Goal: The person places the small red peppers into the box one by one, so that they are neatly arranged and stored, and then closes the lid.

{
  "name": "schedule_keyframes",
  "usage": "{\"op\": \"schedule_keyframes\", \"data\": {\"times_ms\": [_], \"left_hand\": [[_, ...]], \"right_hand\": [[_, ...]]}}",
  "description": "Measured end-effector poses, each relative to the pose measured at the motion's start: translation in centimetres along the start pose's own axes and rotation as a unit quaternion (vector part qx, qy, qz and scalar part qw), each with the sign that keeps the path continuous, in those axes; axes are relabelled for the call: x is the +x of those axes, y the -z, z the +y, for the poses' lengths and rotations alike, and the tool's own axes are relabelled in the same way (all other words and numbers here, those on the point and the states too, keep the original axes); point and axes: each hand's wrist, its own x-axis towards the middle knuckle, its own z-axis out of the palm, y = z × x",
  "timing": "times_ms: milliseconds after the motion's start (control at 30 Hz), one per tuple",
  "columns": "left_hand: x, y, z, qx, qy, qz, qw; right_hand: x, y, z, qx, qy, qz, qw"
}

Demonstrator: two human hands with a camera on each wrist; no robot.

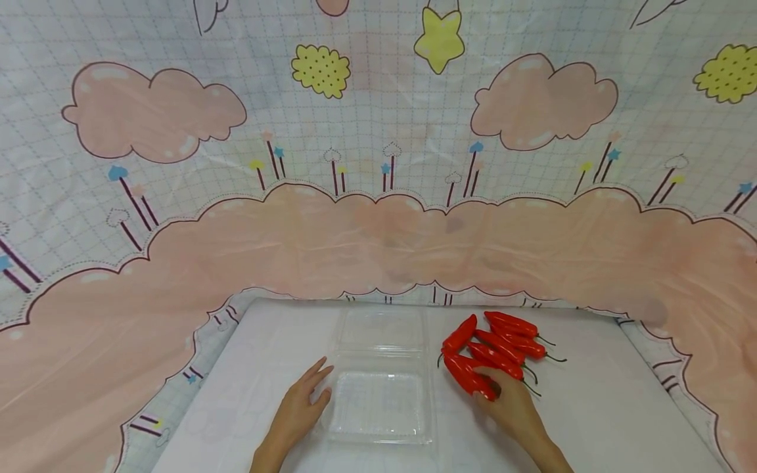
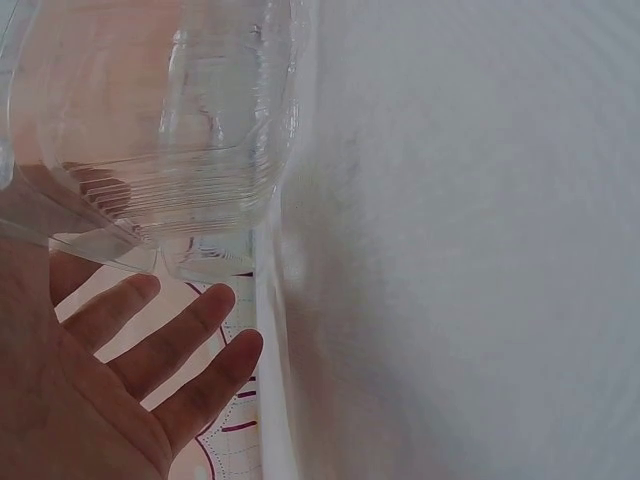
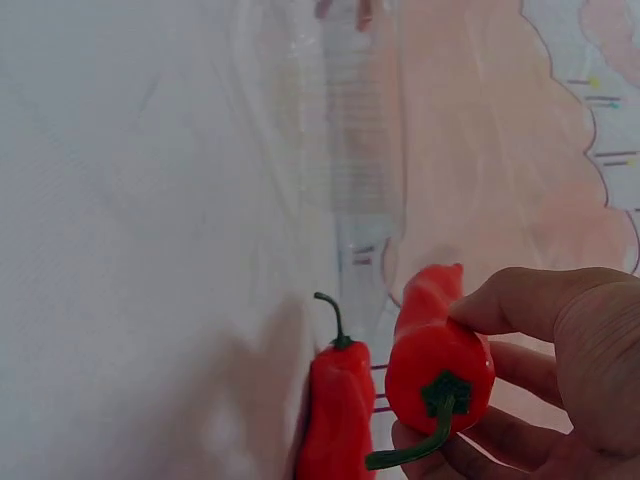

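A clear plastic container [image 1: 381, 404] lies with its lid [image 1: 381, 330] folded back on the white table. Beside its left edge is my left hand [image 1: 299, 406], fingers spread and relaxed, holding nothing; the left wrist view shows that hand [image 2: 150, 370] near the clear plastic [image 2: 160, 130]. To the right of the container my right hand [image 1: 511, 404] grips a red pepper [image 1: 467, 376] at the near edge of the pepper group. In the right wrist view the thumb and fingers of the right hand [image 3: 530, 370] pinch this pepper [image 3: 435, 350], its green stem facing the camera.
Several more red peppers [image 1: 495, 358] lie close together at the right back of the white table [image 1: 236, 368], one of them just left of the held pepper in the right wrist view [image 3: 338, 415]. A cloud-patterned cloth [image 1: 384, 249] stands behind the table.
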Motion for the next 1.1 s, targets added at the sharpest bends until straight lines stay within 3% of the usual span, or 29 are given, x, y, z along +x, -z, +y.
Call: {"op": "schedule_keyframes", "data": {"times_ms": [167, 467, 700, 1100], "left_hand": [[0.0, 0.0, 0.0, 0.001, 0.001, 0.002, 1.0000], [0.0, -0.2, 0.0, -0.001, -0.002, 0.004, 1.0000], [0.0, -0.3, 0.0, -0.006, -0.011, 0.005, 0.9999], [0.5, -0.9, 0.7, 0.020, -0.018, 0.016, 0.9995]], "right_hand": [[-0.1, 0.2, -0.8, 0.014, 0.006, 0.010, 0.9998], [-0.1, 0.0, -1.6, 0.052, -0.008, -0.005, 0.9986], [-0.1, -0.4, -2.4, 0.062, 0.008, -0.011, 0.9980], [0.1, -1.2, -4.2, 0.080, 0.016, -0.016, 0.9965]]}}
